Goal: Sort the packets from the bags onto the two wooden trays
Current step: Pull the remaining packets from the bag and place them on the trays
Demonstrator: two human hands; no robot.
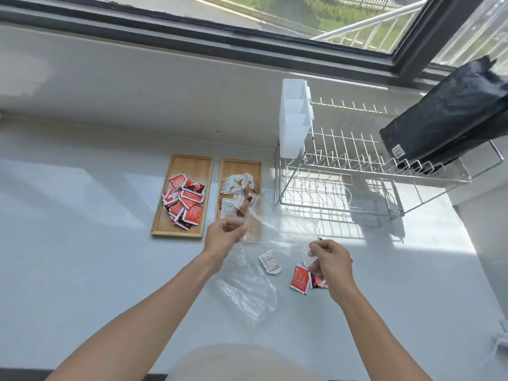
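Note:
Two wooden trays lie side by side on the white counter. The left tray (165,215) holds several red packets (184,200). The right tray (241,166) holds several white and brown packets (236,191). A clear plastic bag (277,229) is stretched between my hands. My left hand (224,235) pinches its left edge in front of the right tray. My right hand (328,259) pinches its right edge. On the counter below lie a white packet (270,262) and two red packets (300,279), one partly hidden under my right hand. A second clear bag (247,292) lies flat.
A white wire dish rack (343,182) stands to the right of the trays, with a white plastic cutlery holder (294,119) on its left side and a black bag (445,116) leaning in it. A window ledge runs along the back.

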